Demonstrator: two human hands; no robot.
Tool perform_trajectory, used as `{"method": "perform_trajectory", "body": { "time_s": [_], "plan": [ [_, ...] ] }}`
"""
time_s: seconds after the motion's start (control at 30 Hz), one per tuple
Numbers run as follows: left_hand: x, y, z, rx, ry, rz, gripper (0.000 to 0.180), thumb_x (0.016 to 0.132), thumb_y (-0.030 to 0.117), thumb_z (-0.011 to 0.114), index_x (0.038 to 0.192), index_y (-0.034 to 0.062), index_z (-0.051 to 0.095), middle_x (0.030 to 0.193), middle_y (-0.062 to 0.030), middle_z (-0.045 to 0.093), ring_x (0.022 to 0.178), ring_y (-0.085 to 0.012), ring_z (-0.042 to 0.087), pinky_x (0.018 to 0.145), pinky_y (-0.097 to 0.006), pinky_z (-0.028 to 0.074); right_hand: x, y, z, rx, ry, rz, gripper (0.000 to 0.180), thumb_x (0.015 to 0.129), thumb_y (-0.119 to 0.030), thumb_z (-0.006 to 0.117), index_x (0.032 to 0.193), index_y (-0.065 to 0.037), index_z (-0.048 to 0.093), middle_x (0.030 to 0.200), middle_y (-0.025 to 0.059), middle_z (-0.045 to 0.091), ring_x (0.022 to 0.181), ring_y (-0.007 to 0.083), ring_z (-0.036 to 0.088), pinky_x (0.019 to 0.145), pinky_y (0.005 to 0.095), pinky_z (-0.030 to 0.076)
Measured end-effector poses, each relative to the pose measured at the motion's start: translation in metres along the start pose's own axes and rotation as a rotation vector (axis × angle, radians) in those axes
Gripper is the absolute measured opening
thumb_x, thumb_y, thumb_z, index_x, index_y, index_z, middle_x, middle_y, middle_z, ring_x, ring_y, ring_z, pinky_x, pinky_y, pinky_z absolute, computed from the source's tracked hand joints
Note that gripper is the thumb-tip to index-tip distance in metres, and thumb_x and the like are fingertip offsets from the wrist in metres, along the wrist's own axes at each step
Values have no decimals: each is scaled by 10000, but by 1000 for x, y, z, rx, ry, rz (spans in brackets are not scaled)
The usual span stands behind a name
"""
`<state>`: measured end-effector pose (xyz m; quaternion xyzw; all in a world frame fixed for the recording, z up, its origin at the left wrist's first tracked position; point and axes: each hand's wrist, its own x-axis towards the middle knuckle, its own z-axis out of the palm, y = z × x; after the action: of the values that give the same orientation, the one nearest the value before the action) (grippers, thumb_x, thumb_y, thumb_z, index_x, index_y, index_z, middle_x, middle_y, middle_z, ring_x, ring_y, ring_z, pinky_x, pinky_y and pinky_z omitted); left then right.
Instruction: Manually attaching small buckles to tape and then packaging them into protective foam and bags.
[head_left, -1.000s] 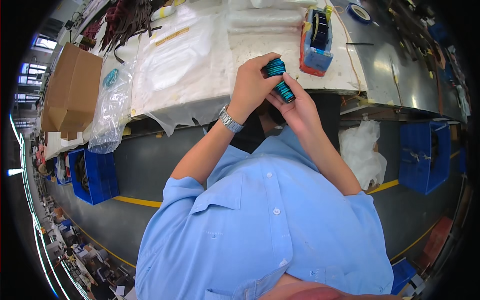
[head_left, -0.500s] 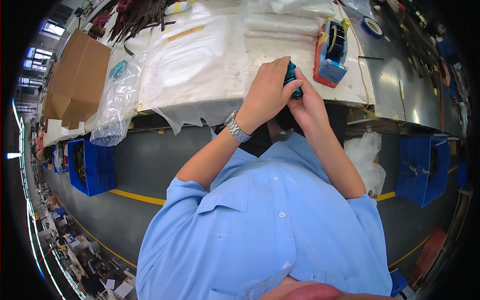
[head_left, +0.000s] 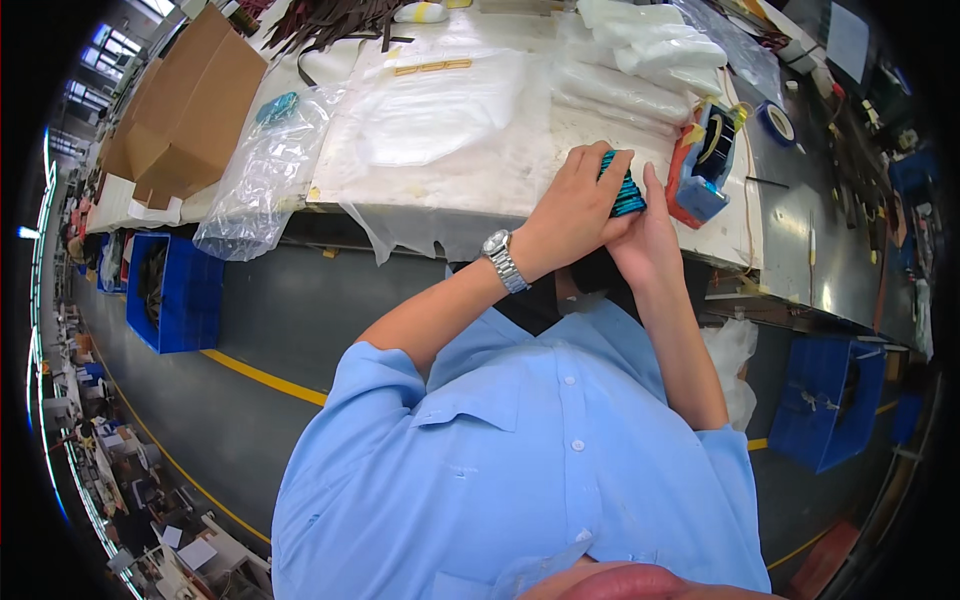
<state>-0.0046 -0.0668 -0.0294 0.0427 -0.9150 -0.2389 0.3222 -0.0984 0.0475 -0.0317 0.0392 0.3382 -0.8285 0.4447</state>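
Between my two hands is a small stack of shiny teal pieces with dark lines between them (head_left: 626, 195), its exact kind unclear. My left hand (head_left: 575, 205), with a metal-band watch (head_left: 505, 260) on the wrist, curls its fingers over the stack's top and left side. Against the right and lower side presses my right hand (head_left: 648, 235), its visible finger fairly straight. Both hands are above the front edge of the white-covered table (head_left: 420, 190). The underside of the stack is hidden by my palms.
A tape dispenser (head_left: 705, 165) stands just right of my hands, with a blue tape roll (head_left: 776, 124) beyond. Clear plastic sheets (head_left: 440, 115) lie left of centre. Farther left are a clear bag (head_left: 255, 180) with a teal item (head_left: 277, 108) and a cardboard box (head_left: 190, 110).
The view has shifted, so the table and hands sit differently in it. My right hand's fingers have straightened, and more of the teal stack's ridged face shows between the hands.
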Motion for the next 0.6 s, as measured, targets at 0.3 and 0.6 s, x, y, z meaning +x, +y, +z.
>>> {"method": "perform_trajectory", "body": {
  "time_s": [0.3,0.6],
  "plan": [
    [-1,-3,-29,110,-18,231,915,797,316,850,1533,-62,461,1414,-248,541,1283,-434,542,1183,-497,437,15,-24,15,-110,-62,289,674,1109,-568,563,1438,20,559,1348,164,684,1268,309,680,1090,472,560],
    [-16,3,-42,414,-32,239,941,821,411,823,1525,-90,449,1415,-276,523,1316,-422,521,1242,-636,314,35,3,20,-268,-3,96,420,1110,-446,639,1252,-51,651,1135,85,725,1012,230,737,875,415,630]
  ]
}}
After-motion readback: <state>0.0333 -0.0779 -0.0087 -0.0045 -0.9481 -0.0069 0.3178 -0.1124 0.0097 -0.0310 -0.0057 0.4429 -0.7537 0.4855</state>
